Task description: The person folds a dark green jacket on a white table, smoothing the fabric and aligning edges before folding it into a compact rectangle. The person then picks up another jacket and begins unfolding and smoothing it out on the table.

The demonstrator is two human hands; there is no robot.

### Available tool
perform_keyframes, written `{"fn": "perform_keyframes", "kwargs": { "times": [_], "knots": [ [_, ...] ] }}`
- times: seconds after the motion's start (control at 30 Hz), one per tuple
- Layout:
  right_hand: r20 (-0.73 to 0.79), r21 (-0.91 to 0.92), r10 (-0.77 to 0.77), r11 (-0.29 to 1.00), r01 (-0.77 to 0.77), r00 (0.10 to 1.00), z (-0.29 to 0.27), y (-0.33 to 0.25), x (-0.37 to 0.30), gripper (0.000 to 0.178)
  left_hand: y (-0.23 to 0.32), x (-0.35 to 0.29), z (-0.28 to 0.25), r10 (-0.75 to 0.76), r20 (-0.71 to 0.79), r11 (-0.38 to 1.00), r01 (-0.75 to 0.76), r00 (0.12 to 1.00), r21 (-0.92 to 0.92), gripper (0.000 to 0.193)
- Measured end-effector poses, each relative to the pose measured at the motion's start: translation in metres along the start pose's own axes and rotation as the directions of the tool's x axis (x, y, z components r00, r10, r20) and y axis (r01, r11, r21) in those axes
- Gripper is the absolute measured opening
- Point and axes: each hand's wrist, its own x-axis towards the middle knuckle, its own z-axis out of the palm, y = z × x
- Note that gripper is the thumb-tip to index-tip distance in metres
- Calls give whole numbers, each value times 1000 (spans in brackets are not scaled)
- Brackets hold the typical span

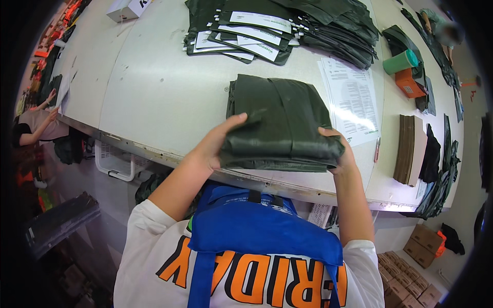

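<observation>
A folded dark green garment (281, 120) of glossy, coated-looking cloth is in front of me at the near edge of the white table. My left hand (218, 139) grips its left side, thumb on top and the other fingers hidden underneath. On the opposite side my right hand (342, 149) holds the right edge, its thumb pressed on the upper face. Beyond the bundle, at the far side, lies a pile of dark packs (251, 33) with white labels. More folded dark green cloth (336, 31) is heaped to the right of them.
Printed sheets (352, 97) lie right of the garment, near a red pen-like tool (377, 150). Further right are a green cylinder (400, 62), an orange box (409, 83) and stacked cardboard (408, 149). A white basket (114, 160) hangs below the table; another person (41, 123) is at left.
</observation>
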Motion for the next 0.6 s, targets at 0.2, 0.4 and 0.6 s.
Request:
{"fn": "perform_keyframes", "kwargs": {
  "times": [0.2,0.4,0.6],
  "knots": [
    [58,-7,-239,971,240,969,26,-56,-87,51,-15,-52,37,-85,138,953,121,987,-278,44],
    [213,-611,-118,759,227,970,113,-77,-49,71,-69,-35,-22,-183,480,684,461,858,-565,52],
    [266,-828,-150,470,305,952,78,46,98,67,-106,-10,-121,-279,-323,918,152,904,-367,44]
  ]
}}
